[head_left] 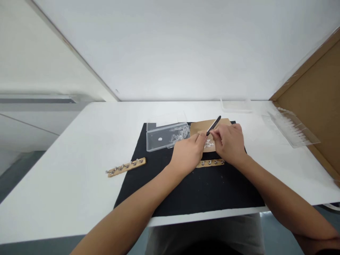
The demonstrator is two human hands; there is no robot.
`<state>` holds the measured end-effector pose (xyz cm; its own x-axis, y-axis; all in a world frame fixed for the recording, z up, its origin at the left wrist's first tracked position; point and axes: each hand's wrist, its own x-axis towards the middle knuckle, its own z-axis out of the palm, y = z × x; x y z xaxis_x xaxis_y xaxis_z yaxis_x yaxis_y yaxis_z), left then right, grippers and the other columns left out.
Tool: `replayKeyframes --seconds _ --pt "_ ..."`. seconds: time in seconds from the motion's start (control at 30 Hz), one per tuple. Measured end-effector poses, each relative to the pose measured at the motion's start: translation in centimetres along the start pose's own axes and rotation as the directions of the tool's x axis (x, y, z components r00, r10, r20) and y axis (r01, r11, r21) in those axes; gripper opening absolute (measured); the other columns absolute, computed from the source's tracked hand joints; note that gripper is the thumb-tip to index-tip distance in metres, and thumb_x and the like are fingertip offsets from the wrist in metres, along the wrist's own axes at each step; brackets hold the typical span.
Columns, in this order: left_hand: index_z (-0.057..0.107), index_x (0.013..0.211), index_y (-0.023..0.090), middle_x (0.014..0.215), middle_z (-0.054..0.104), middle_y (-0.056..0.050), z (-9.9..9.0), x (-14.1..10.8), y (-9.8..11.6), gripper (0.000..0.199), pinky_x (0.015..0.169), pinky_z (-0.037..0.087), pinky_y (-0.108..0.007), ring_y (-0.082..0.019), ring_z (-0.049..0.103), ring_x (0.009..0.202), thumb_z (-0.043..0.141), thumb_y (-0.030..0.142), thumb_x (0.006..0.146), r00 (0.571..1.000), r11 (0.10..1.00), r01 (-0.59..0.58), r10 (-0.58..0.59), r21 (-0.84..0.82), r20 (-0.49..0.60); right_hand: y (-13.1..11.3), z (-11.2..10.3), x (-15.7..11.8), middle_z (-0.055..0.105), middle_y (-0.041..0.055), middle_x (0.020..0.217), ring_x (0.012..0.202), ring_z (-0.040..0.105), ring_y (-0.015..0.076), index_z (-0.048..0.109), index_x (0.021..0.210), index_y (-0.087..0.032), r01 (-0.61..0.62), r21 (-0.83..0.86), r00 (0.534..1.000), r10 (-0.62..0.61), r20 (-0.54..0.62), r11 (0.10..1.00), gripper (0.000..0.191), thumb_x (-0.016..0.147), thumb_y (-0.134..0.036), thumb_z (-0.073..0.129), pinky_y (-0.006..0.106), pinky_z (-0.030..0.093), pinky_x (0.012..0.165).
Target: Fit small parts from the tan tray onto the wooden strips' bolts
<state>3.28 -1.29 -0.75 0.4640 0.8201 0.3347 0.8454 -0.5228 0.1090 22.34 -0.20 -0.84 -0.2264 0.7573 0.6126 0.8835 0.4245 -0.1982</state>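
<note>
Both hands meet above a brown paper sheet (203,125) that bears small clear pieces (209,143). My left hand (188,151) is closed, its fingers pressed together at the lower end of a black, pen-like tool (214,124). Beside it my right hand (228,141) is closed in a pinch close to that same end; what it holds, if anything, is too small to make out. Just below the hands lies a wooden strip (212,163) with small metal clips, partly hidden by my left hand. All this rests on a black cloth (202,194).
A clear plastic box (159,140) with transparent pieces stands left of the paper. Another wooden strip with clips (127,167) crosses the cloth's left edge. At the back is a clear tray (236,107). Clear plastic with white pieces (293,129) lies at the right, by a brown board (313,99).
</note>
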Motion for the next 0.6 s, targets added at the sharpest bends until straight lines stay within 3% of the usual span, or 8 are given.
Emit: replayKeyframes --seconds 0.07,0.17,0.3,0.43,0.6 --pt "0.063 0.133 0.021 0.091 0.076 -0.007 0.03 -0.03 -0.02 0.035 0.054 0.032 -0.027 -0.02 0.071 0.074 0.036 0.033 0.115 1.0 1.0 -0.005 0.005 0.003 -0.009 -0.06 -0.03 0.02 0.068 -0.0003 0.071 0.061 0.054 0.0184 0.05 0.083 -0.024 0.011 -0.013 1.0 -0.011 -0.003 1.0 0.03 0.11 -0.035 0.046 0.039 0.031 0.076" --pt "0.063 0.133 0.022 0.089 0.075 -0.006 0.0 -0.08 0.02 0.035 0.053 0.032 -0.027 -0.02 0.071 0.072 0.036 0.033 0.115 1.0 1.0 0.017 -0.017 0.014 -0.025 -0.1 -0.1 0.08 0.066 -0.0007 0.068 0.059 0.052 0.0185 0.052 0.085 -0.023 -0.069 -0.05 0.996 0.066 -0.057 0.996 0.027 0.109 -0.034 0.046 0.04 0.03 0.077" --pt "0.064 0.131 0.021 0.089 0.075 -0.006 -0.18 -0.04 0.13 0.033 0.053 0.032 -0.027 -0.019 0.07 0.071 0.037 0.03 0.114 0.999 0.999 0.036 -0.036 -0.001 -0.017 -0.18 0.02 0.11 0.067 -0.0004 0.071 0.061 0.053 0.0185 0.049 0.082 -0.024 0.027 -0.014 1.0 -0.027 -0.002 1.0 0.029 0.109 -0.034 0.047 0.039 0.031 0.076" --pt "0.062 0.135 0.022 0.091 0.076 -0.007 -0.34 0.04 0.14 0.035 0.056 0.036 -0.027 -0.02 0.071 0.074 0.035 0.033 0.115 0.997 0.997 0.07 -0.071 -0.03 -0.012 -0.16 0.18 0.35 0.068 0.0002 0.07 0.06 0.052 0.019 0.051 0.084 -0.024 -0.061 -0.048 0.997 0.059 -0.042 0.997 0.03 0.11 -0.036 0.045 0.04 0.03 0.077" --pt "0.063 0.134 0.022 0.092 0.077 -0.008 -0.25 0.08 0.21 0.034 0.057 0.036 -0.027 -0.021 0.073 0.077 0.038 0.033 0.114 0.997 0.997 0.071 -0.07 -0.028 0.015 0.01 0.14 0.49 0.067 -0.0005 0.07 0.061 0.054 0.0186 0.051 0.082 -0.023 -0.001 0.001 1.0 0.001 0.019 1.0 0.032 0.11 -0.037 0.046 0.039 0.031 0.078"
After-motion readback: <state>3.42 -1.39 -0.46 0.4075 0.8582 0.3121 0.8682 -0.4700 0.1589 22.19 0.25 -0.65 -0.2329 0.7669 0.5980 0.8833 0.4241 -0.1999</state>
